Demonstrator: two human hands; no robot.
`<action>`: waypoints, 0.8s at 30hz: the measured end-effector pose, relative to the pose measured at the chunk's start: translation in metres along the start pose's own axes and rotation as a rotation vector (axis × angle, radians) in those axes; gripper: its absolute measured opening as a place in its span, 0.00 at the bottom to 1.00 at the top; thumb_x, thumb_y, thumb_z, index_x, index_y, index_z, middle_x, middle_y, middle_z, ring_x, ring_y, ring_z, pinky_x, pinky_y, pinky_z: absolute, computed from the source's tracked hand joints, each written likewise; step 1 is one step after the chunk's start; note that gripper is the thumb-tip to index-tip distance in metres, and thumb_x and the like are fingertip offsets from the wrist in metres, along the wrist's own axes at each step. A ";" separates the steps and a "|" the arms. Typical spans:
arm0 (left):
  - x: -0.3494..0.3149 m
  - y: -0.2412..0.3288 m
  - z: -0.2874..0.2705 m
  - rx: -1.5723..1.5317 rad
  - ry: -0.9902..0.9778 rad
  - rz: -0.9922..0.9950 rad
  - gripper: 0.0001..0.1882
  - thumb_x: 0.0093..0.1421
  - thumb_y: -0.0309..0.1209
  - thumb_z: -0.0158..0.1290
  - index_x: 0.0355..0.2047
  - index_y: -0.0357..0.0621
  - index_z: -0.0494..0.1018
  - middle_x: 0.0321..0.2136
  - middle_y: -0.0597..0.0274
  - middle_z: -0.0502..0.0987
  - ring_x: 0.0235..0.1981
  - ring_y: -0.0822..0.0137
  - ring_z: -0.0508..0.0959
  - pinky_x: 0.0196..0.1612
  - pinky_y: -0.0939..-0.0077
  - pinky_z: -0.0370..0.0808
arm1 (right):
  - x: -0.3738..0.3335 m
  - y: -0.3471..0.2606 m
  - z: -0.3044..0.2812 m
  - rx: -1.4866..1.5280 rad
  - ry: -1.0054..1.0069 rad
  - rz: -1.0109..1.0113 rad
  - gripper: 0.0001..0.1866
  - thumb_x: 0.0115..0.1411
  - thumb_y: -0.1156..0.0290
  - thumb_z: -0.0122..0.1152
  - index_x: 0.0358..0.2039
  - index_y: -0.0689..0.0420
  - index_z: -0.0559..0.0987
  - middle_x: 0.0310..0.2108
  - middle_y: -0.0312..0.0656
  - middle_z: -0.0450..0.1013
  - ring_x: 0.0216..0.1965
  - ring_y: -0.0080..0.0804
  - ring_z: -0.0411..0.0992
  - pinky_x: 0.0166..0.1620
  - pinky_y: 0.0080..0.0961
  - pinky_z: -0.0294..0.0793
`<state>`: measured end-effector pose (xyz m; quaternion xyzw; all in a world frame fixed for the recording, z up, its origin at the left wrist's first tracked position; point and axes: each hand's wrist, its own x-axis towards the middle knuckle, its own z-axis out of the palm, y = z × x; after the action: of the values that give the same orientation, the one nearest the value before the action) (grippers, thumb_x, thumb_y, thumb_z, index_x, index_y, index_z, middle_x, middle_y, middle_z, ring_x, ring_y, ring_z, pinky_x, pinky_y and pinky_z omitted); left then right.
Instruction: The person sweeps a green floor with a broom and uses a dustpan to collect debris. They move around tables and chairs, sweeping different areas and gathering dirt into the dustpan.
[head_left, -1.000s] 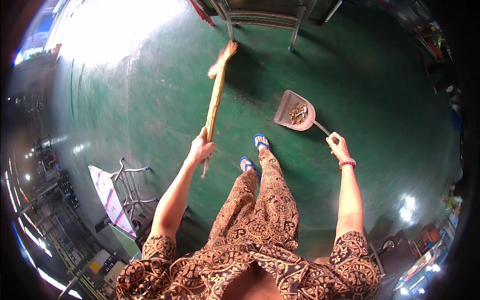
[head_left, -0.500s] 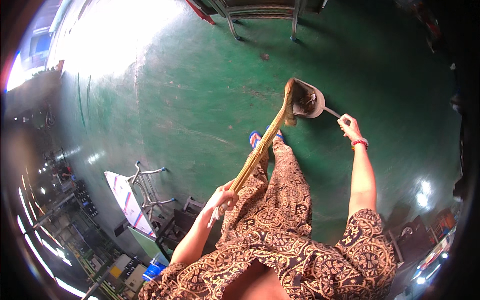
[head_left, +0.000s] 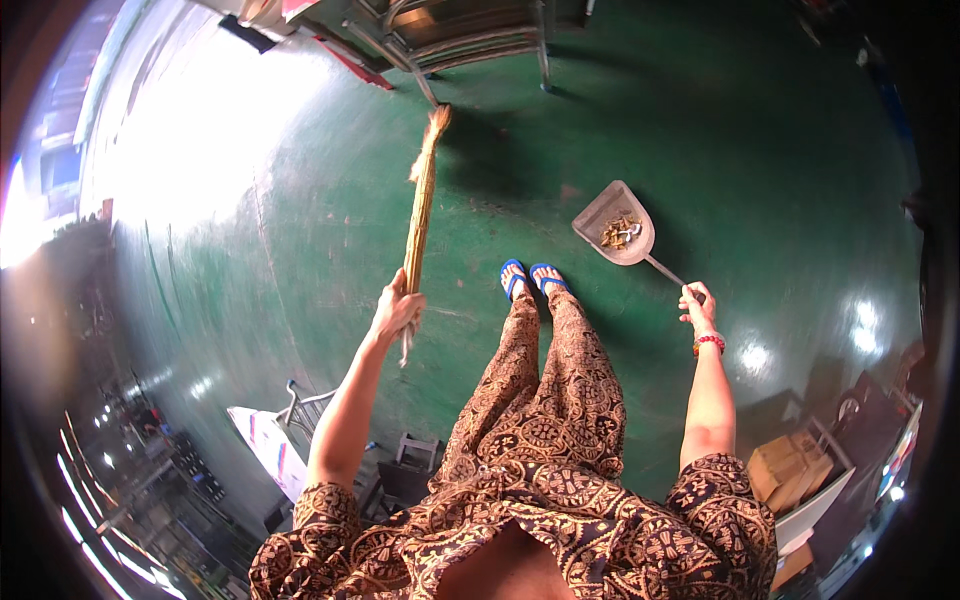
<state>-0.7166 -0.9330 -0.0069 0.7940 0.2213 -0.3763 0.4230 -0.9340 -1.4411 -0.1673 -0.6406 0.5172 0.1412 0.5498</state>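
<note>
My left hand (head_left: 397, 308) is closed round the handle of a straw broom (head_left: 421, 205). Its bristle end points away from me, close to a leg of the metal-framed furniture at the top. At the right, my right hand (head_left: 697, 302) grips the thin handle of a pale dustpan (head_left: 596, 208). Brown scraps and a few whitish bits of debris (head_left: 620, 233) lie in the pan. The broom and the dustpan are well apart, with my feet in blue flip-flops (head_left: 513, 270) between and below them.
Green floor (head_left: 340, 230) spreads around me, with strong glare at upper left. A metal-legged frame (head_left: 470, 45) stands ahead. Behind me on the left are a white board (head_left: 268, 445) and a dark stool (head_left: 410, 460); cardboard boxes (head_left: 790, 470) sit at lower right.
The broom has swung left and forward, away from the dustpan's mouth. The dustpan has come slightly nearer, and its debris now shows plainly. My view has shifted.
</note>
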 end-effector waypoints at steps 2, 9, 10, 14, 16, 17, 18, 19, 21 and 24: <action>0.015 -0.003 0.012 0.239 -0.001 0.102 0.20 0.44 0.23 0.48 0.40 0.44 0.60 0.14 0.61 0.67 0.13 0.67 0.71 0.13 0.71 0.67 | -0.013 0.020 0.002 0.078 0.041 0.031 0.09 0.57 0.60 0.56 0.27 0.50 0.71 0.21 0.30 0.67 0.22 0.16 0.67 0.19 0.15 0.69; -0.019 -0.057 0.083 0.712 -0.292 0.118 0.29 0.45 0.30 0.52 0.48 0.46 0.56 0.28 0.43 0.74 0.28 0.50 0.78 0.29 0.59 0.75 | -0.050 0.076 -0.006 0.346 0.209 0.094 0.10 0.58 0.59 0.56 0.29 0.50 0.70 0.19 0.30 0.67 0.20 0.16 0.67 0.21 0.16 0.67; -0.026 -0.065 0.091 0.751 -0.365 0.064 0.32 0.45 0.30 0.52 0.52 0.46 0.55 0.29 0.42 0.74 0.30 0.51 0.78 0.31 0.60 0.75 | -0.052 0.083 -0.007 0.361 0.226 0.099 0.10 0.58 0.59 0.56 0.29 0.50 0.70 0.19 0.30 0.66 0.20 0.16 0.67 0.21 0.16 0.67; -0.068 -0.064 0.108 0.359 -0.551 0.098 0.39 0.48 0.23 0.52 0.61 0.44 0.50 0.21 0.61 0.71 0.14 0.71 0.69 0.15 0.76 0.66 | -0.056 0.098 -0.010 0.361 0.212 0.105 0.10 0.57 0.58 0.56 0.29 0.49 0.69 0.19 0.30 0.67 0.21 0.16 0.67 0.21 0.16 0.67; -0.102 -0.044 0.101 0.154 -0.553 -0.205 0.38 0.48 0.21 0.51 0.61 0.46 0.52 0.19 0.64 0.69 0.13 0.73 0.66 0.14 0.78 0.64 | -0.056 0.104 -0.012 0.364 0.212 0.111 0.11 0.57 0.57 0.56 0.28 0.49 0.71 0.20 0.30 0.67 0.21 0.16 0.67 0.20 0.16 0.68; -0.122 -0.032 0.099 0.046 -0.520 -0.280 0.38 0.48 0.19 0.50 0.61 0.47 0.53 0.18 0.65 0.67 0.13 0.74 0.66 0.14 0.79 0.63 | -0.056 0.108 -0.013 0.353 0.204 0.106 0.11 0.57 0.57 0.56 0.28 0.50 0.71 0.20 0.30 0.67 0.21 0.16 0.67 0.19 0.16 0.68; -0.141 -0.021 0.096 -0.037 -0.493 -0.356 0.37 0.48 0.18 0.49 0.60 0.48 0.54 0.17 0.66 0.65 0.13 0.76 0.65 0.14 0.80 0.61 | -0.055 0.110 -0.014 0.345 0.193 0.102 0.11 0.57 0.57 0.56 0.28 0.50 0.71 0.20 0.30 0.68 0.21 0.16 0.67 0.19 0.16 0.69; -0.157 -0.009 0.092 -0.076 -0.460 -0.399 0.37 0.48 0.17 0.48 0.60 0.48 0.54 0.16 0.67 0.64 0.13 0.76 0.64 0.14 0.80 0.61 | -0.054 0.113 -0.016 0.352 0.203 0.078 0.11 0.56 0.57 0.57 0.27 0.51 0.72 0.19 0.29 0.66 0.21 0.15 0.66 0.18 0.15 0.68; -0.177 0.009 0.086 -0.192 -0.411 -0.404 0.37 0.48 0.16 0.46 0.60 0.51 0.55 0.15 0.68 0.62 0.11 0.77 0.62 0.13 0.82 0.59 | -0.053 0.119 -0.018 0.363 0.205 0.041 0.10 0.56 0.59 0.57 0.26 0.52 0.72 0.19 0.29 0.66 0.20 0.15 0.65 0.17 0.15 0.68; -0.169 0.022 0.094 -0.080 -0.274 -0.284 0.36 0.46 0.19 0.46 0.59 0.53 0.57 0.14 0.69 0.62 0.11 0.76 0.62 0.13 0.81 0.60 | -0.051 0.127 -0.020 0.326 0.194 0.060 0.10 0.57 0.59 0.55 0.27 0.52 0.71 0.18 0.29 0.65 0.20 0.15 0.65 0.16 0.15 0.68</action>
<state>-0.8446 -1.0294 0.1032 0.6790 0.2861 -0.5275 0.4229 -1.0672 -1.4148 -0.1929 -0.5380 0.6026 0.0095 0.5894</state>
